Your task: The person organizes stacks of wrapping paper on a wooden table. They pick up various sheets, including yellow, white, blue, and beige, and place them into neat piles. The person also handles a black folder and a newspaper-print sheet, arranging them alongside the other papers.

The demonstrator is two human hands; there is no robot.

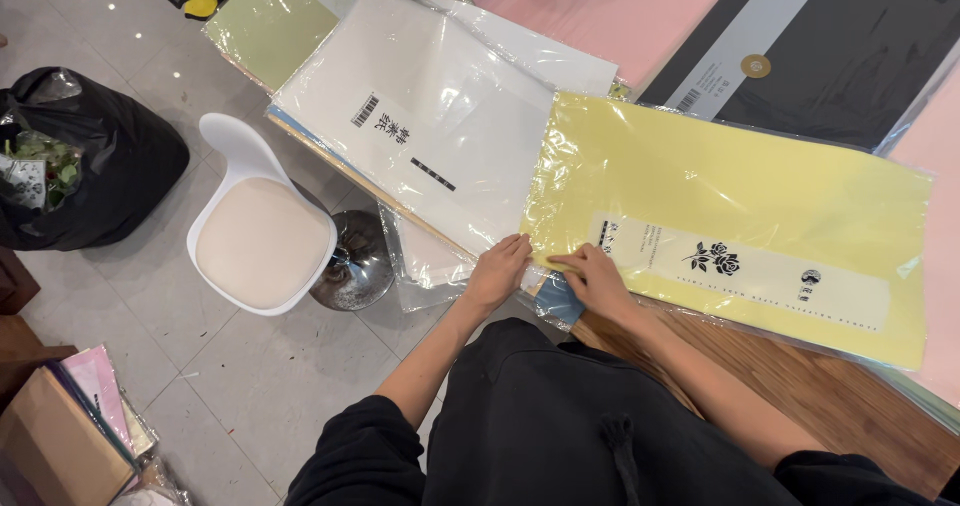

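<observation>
A large yellow paper pack point(730, 226) in clear plastic lies on the wooden table point(840, 406), with a white label strip and a black rose print. My right hand point(597, 281) rests on its near left corner, fingers pinching the plastic edge. My left hand point(497, 271) lies flat beside it, fingers together, on the edge of a white paper pack point(420, 116) in clear wrap. A blue sheet point(560, 304) pokes out under my right hand.
Green point(265, 21), pink point(610, 6) and black point(860, 56) paper packs cover the far table. A white stool point(262, 236) stands on the tiled floor at left, a black rubbish bag point(95, 156) beyond it. Boxes and paper packs point(70, 426) sit bottom left.
</observation>
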